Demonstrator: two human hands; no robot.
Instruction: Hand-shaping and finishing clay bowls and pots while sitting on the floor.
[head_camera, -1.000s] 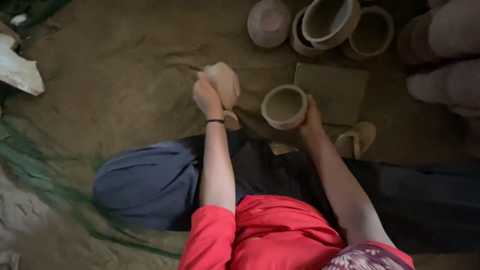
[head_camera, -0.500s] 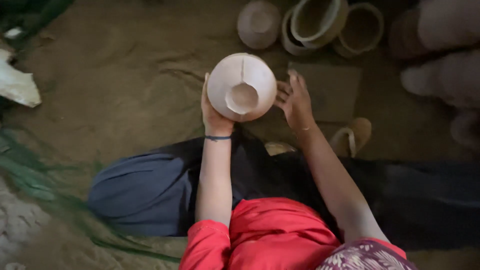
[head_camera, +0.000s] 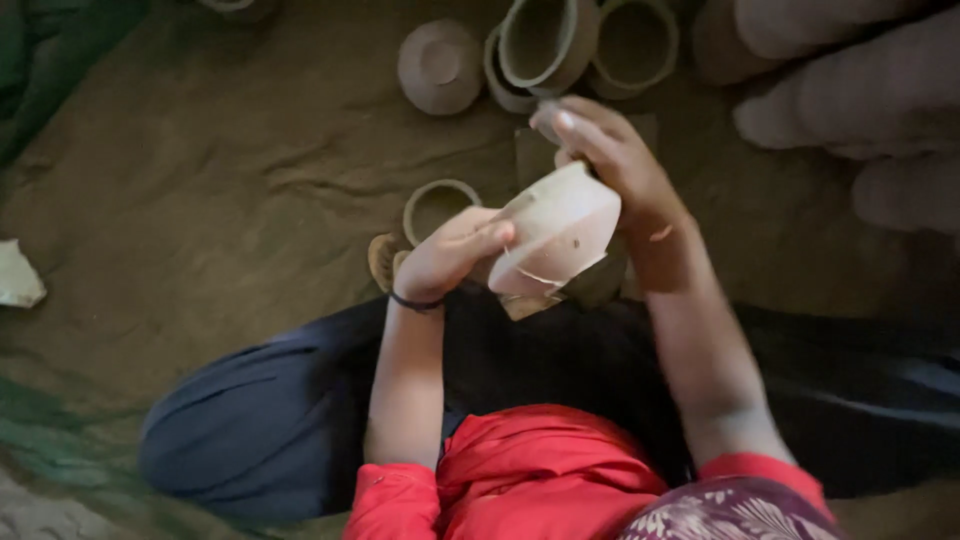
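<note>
Head camera looks down on a person who sits on a brown cloth-covered floor (head_camera: 200, 180) and holds 1 pale, unfired clay bowl (head_camera: 556, 232) between both hands. The left hand (head_camera: 452, 255) is at about 9 o'clock of the bowl; its fingers lie along the bowl's wall, and the thumb side is hidden, so this hand supports the bowl more than it clamps it. The right hand (head_camera: 610, 155) is at about 1 o'clock, with its fingers curved over the upper rim, closed on the bowl's edge. The bowl is tilted: its narrow base points toward 7 o'clock, toward the person's lap, and its wide mouth faces toward 1 o'clock, into the right palm. So the axis of the bowl runs from 7 to 1 o'clock, and both hands touch it, with the right hand on the far end. On the floor just behind the left hand, at 10 o'clock, stands 1 small open clay cup (head_camera: 440, 208). Farther away, at 12 o'clock, lie a round overturned clay pot (head_camera: 440, 65) and 2 open clay pots (head_camera: 585, 40) close together.
</note>
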